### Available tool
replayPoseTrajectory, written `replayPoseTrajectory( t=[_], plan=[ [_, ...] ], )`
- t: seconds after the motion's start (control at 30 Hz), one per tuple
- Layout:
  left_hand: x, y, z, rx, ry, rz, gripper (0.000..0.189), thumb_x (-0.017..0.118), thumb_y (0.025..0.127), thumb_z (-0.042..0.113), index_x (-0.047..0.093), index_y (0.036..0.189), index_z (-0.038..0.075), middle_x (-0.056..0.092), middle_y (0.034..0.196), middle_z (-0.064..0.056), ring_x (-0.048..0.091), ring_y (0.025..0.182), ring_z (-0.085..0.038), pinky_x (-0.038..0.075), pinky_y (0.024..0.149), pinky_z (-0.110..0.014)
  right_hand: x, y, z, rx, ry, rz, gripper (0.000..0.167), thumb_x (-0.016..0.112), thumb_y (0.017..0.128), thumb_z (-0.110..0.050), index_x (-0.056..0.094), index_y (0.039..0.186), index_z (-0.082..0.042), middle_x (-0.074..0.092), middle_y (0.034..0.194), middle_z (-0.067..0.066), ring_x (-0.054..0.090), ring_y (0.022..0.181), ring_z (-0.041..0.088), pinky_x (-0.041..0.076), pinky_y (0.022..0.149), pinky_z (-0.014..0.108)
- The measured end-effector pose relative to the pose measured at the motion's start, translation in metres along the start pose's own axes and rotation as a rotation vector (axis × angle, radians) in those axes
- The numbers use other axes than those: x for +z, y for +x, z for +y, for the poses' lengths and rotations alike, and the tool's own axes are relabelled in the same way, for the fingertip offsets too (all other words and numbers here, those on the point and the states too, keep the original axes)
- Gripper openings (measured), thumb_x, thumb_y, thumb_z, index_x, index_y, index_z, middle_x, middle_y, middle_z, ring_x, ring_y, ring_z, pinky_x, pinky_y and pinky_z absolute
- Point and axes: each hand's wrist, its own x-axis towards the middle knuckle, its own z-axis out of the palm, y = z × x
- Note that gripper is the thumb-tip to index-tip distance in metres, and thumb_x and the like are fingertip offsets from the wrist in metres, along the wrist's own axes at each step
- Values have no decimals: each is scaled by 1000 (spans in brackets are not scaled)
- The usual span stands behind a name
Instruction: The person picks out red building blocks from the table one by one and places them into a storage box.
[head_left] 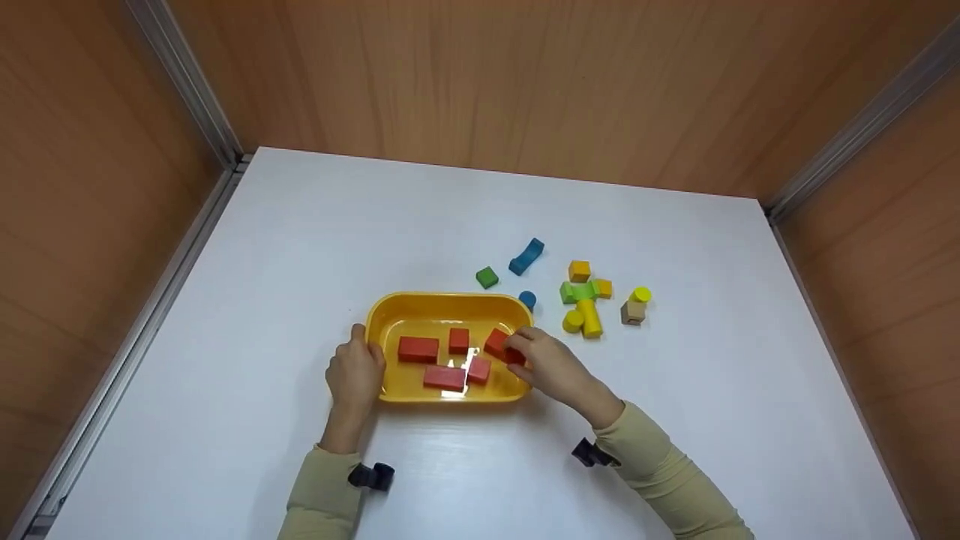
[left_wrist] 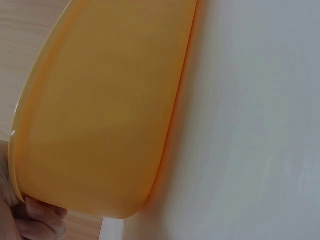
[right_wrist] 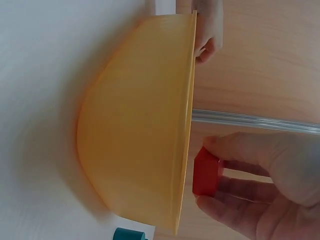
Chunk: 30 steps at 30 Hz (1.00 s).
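Observation:
A yellow tray (head_left: 450,298) has several red wooden blocks (head_left: 418,349) inside it. My left hand (head_left: 355,373) grips the tray's left rim; in the left wrist view, the fingers (left_wrist: 42,217) are curled at the rim's corner. At the right end, my right hand (head_left: 551,367) pinches a red block (right_wrist: 206,172) between thumb and fingertips. The right wrist view shows that block beside the rim, above the tray's wall (right_wrist: 135,120). From the head view, the fingers partly cover the held block.
Beyond the tray lie a green cube (head_left: 487,277), a blue curved block (head_left: 526,256) and a blue round block (head_left: 528,300). Farther right are several yellow, orange and light green blocks (head_left: 591,319), plus a natural wood cube (head_left: 633,313). Wooden panels (head_left: 480,82) border the white table (head_left: 337,217).

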Motion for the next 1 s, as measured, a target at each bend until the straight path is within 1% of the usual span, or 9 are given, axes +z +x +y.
replayPoseTrajectory(
  t=[0.17, 0.3, 0.5, 0.73, 0.87, 1.0],
  plan=[
    [0, 0, 0, -8, 4, -1, 24, 50, 83, 7, 50, 104, -5, 59, 68, -18, 53, 50, -25, 43, 45, -40, 3, 9, -2, 13, -16, -110, 32, 69, 76, -11, 60, 106, -6, 55, 98, 7, 52, 83, 17, 46, 76, 26],
    [0, -1, 0, -3, 0, -1, 25, 50, 83, 7, 50, 105, -6, 59, 68, -18, 52, 49, -24, 44, 44, -39, 6, 15, -3, 16, -18, -167, 28, 68, 76, -9, 62, 103, -5, 56, 93, 6, 52, 78, 17, 46, 72, 24],
    [0, -1, 0, 10, -6, -15, 25, 50, 84, 6, 49, 105, -7, 57, 64, -16, 49, 44, -21, 43, 41, -33, 10, 21, -3, 2, -26, -218, 27, 69, 75, -8, 64, 101, -5, 59, 88, 4, 52, 76, 15, 46, 71, 23],
    [-1, -1, 0, 6, -7, -16, 26, 50, 84, 6, 49, 106, -7, 58, 65, -17, 49, 46, -21, 42, 41, -34, 14, 24, -3, 4, -23, -269, 26, 71, 72, -7, 66, 98, -4, 62, 84, 3, 53, 74, 14, 46, 71, 23],
    [-1, -1, 0, 4, -8, -10, 26, 50, 84, 7, 49, 106, -6, 58, 65, -17, 49, 46, -21, 42, 41, -35, 17, 26, -3, 23, -6, -295, 23, 70, 72, -5, 67, 95, -4, 63, 84, 5, 52, 73, 15, 46, 70, 23],
    [0, -1, 1, -5, -12, -19, 26, 51, 84, 7, 49, 107, -6, 58, 66, -16, 50, 47, -20, 43, 43, -34, 21, 27, -1, 61, 0, -319, 21, 69, 73, -4, 68, 94, -5, 63, 83, 5, 51, 72, 15, 46, 70, 23]
  ],
)
